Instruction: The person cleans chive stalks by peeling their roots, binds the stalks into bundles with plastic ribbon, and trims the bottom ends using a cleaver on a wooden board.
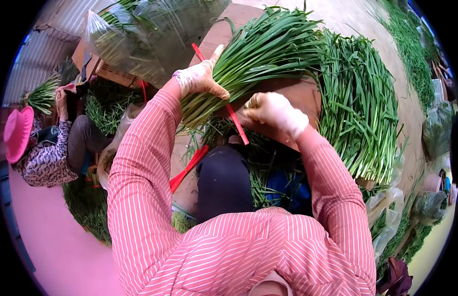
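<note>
A brown board (pixel 303 98) carries leafy green stalks (pixel 266 52).

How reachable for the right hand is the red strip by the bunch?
Probably yes: the red strip pokes out past the green bunch, uncovered, close to the right hand.

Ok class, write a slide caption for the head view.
Gloved left hand against a leafy green bundle, right hand curled nearby, red strip crossing beneath the bundle.
</note>
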The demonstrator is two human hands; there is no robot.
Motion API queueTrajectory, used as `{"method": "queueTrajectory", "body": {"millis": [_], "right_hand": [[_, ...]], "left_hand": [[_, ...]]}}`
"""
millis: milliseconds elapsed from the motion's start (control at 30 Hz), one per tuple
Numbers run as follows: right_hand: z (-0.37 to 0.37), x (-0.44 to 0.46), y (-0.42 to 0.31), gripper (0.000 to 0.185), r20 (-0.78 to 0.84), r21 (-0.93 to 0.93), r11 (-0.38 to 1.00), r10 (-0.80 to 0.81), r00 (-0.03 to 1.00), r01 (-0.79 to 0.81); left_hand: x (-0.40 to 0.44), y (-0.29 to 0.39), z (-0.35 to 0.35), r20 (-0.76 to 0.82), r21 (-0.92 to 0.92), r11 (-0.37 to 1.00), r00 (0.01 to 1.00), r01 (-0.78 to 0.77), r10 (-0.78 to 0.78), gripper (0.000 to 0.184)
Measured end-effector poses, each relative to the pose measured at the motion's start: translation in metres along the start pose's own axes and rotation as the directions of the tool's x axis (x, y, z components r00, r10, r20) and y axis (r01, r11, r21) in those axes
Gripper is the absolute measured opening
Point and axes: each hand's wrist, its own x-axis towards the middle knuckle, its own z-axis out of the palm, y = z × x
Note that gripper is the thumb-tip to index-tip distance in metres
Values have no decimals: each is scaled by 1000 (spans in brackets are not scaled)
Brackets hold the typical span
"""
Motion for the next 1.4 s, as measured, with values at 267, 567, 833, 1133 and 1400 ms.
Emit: {"method": "queueTrajectory", "body": {"millis": [267, 567, 833, 1133, 1400], "right_hand": [[43, 5, -2, 51, 15, -590, 622, -629, 777, 514], [32, 4, 5, 11, -311, -391, 721, -689, 655, 573], [22, -43, 23, 14, -306, -245, 790, -613, 728, 562], [26, -54, 24, 18, -357, -49, 889, -441, 823, 455], [24, -62, 18, 19, -379, 92, 922, -316, 870, 375]], "left_hand": [[1, 1, -2, 71, -100, 994, 997, 32, -25, 130], [-7, 1, 17, 111, -328, 944, 991, -35, 75, 123], [-36, 45, 68, 108, -447, 876, 960, -184, 257, 134], [-32, 45, 70, 134, -307, 943, 975, -131, 179, 138], [-26, 34, 77, 71, -370, 910, 971, -185, 226, 140]]}}
